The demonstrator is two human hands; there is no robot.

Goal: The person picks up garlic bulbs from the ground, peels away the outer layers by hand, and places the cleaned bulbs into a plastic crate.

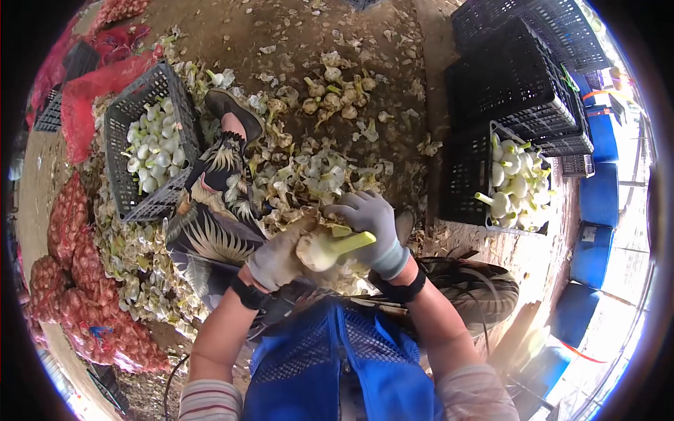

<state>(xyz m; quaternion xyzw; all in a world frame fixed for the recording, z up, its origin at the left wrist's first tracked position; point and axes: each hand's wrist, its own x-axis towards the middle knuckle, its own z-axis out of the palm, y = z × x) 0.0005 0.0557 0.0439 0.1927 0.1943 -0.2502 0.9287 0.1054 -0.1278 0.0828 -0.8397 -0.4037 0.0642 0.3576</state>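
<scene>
Between my gloved hands is a large white garlic bulb [319, 254], its thick pale-green stem pointing right and slightly up. My left hand [276, 256] is closed around the bulb's left side, among dry brown outer skin. My right hand [372, 221] is behind the stem, its fingers bent over the loose skin at the top of the bulb; the fingertips are partly hidden. Below the hands lies a heap of pale garlic peelings [319, 172] on the ground. Farther ahead sits a pile of unpeeled garlic bulbs [337, 98].
A black crate [116, 175] of cleaned bulbs stands by my left leg. On the right, another crate [460, 186] holds garlic bulbs with stems, beside stacked black crates [495, 77]. Red mesh sacks [91, 316] of garlic lie at far left, blue containers [597, 189] at far right.
</scene>
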